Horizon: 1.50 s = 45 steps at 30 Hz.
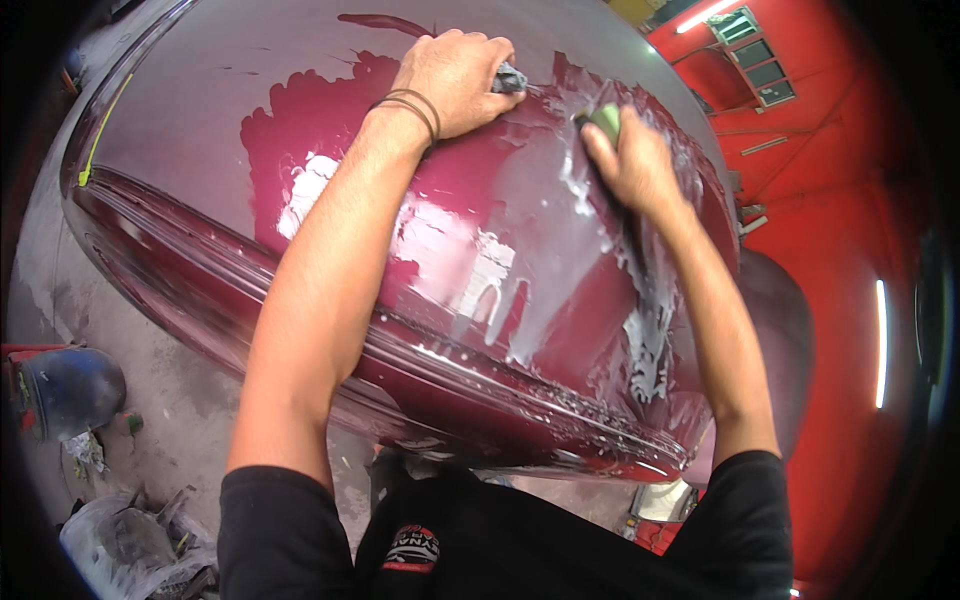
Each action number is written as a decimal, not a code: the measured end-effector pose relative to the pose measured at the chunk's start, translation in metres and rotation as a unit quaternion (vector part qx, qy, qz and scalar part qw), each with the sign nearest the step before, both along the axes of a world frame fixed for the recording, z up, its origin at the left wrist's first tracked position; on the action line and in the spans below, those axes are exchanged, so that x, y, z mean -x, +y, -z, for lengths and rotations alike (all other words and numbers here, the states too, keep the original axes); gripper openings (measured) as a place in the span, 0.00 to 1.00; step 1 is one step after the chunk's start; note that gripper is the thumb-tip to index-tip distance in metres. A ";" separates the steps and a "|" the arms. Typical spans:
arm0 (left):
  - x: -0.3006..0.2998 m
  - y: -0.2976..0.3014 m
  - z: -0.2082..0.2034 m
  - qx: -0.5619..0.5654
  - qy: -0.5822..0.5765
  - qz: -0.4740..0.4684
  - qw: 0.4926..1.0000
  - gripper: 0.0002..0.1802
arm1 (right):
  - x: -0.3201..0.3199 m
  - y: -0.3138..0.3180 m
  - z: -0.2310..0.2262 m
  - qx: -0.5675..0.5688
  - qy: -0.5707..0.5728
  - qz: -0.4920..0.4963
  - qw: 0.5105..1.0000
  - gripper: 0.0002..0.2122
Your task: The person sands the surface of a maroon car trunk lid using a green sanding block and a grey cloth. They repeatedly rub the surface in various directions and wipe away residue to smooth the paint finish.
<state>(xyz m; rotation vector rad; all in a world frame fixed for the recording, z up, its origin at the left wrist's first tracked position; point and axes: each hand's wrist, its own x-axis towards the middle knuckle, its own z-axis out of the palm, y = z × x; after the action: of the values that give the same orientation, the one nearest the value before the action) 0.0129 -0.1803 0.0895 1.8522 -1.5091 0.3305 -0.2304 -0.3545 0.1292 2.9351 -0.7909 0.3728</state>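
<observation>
A curved maroon car panel (460,185) fills the middle of the view, wet and shiny in places and dull grey in others. At its upper middle my left hand (455,85) is closed around a crumpled dark grey rag-like piece (510,78), mostly hidden by the fingers. Farther right, my right hand (640,165) grips a green block (604,120) against the panel. Whitish foamy liquid (650,350) streaks around the block and runs down toward the near edge.
Dark trim (480,365) runs along the panel's near edge. Yellow tape (103,135) marks the far left rim. On the floor at left are a blue drum-like container (75,390) and crumpled clear plastic (120,545). A red wall (840,330) stands at right.
</observation>
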 end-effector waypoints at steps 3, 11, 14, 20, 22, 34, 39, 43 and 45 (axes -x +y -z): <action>0.005 -0.003 -0.004 -0.024 0.022 -0.002 0.999 0.21 | -0.047 -0.087 0.001 0.062 0.000 0.064 0.996 0.31; -0.006 0.003 -0.005 -0.034 0.041 0.003 0.999 0.22 | -0.001 -0.038 0.002 0.008 -0.002 -0.007 1.000 0.26; -0.007 0.002 -0.003 -0.035 0.026 -0.006 0.999 0.23 | 0.063 0.036 0.007 -0.031 -0.020 -0.025 0.999 0.23; 0.002 0.001 -0.009 -0.059 0.042 0.001 0.997 0.23 | 0.031 -0.080 0.000 0.027 -0.005 0.042 0.999 0.26; 0.006 -0.004 -0.008 -0.050 0.042 0.004 0.998 0.23 | 0.008 -0.163 -0.003 0.087 0.028 0.113 0.989 0.31; -0.001 0.003 -0.007 -0.048 0.051 -0.014 0.997 0.20 | 0.080 -0.063 0.013 -0.006 0.003 0.050 0.999 0.26; 0.000 0.003 -0.007 -0.018 0.044 0.001 0.999 0.20 | 0.038 -0.191 0.003 0.088 0.033 0.136 0.986 0.32; 0.003 -0.007 -0.008 -0.024 0.046 0.014 0.999 0.20 | 0.048 -0.295 0.002 0.103 0.041 0.181 0.977 0.34; 0.002 0.000 -0.005 -0.035 0.058 0.014 0.998 0.20 | 0.050 -0.263 0.014 0.099 0.042 0.152 0.983 0.33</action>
<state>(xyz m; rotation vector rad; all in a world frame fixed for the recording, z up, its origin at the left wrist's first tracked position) 0.0105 -0.1807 0.0950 1.8697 -1.4821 0.1548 -0.2809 -0.6173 0.1156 2.5749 -1.0978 0.2821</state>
